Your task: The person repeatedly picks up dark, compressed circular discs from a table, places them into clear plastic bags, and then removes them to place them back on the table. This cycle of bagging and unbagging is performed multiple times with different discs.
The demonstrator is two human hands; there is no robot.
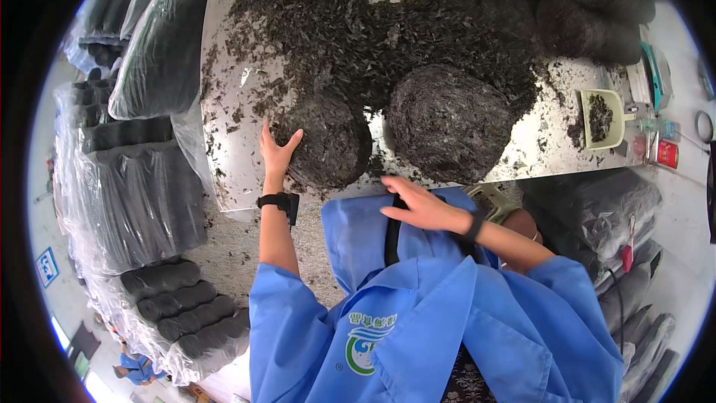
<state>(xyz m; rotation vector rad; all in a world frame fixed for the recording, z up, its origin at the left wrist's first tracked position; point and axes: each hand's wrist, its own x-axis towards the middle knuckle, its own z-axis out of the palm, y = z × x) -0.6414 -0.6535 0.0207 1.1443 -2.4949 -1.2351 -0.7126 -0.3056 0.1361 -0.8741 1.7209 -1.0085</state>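
Note:
My left hand (277, 148) rests against the left side of a round, dark cake (328, 142) of what looks like dried seaweed. Its thumb is spread from the fingers and lies at the cake's edge. A larger round seaweed cake (449, 123) sits to the right on the white table (231, 134). My right hand (424, 207) hovers over my blue clothing by the table's front edge, below the gap between the two cakes. Its fingers and thumb are apart, with nothing between them. Behind the cakes spreads a heap of loose dark flakes (335, 37).
Several dark cakes (589, 26) are stacked at the back right. A cream dustpan (613, 123) holds flakes near a red can (667, 154). Plastic-wrapped stacks of dark rolls (142, 201) stand left of the table. Another person (136, 368) is far off at lower left.

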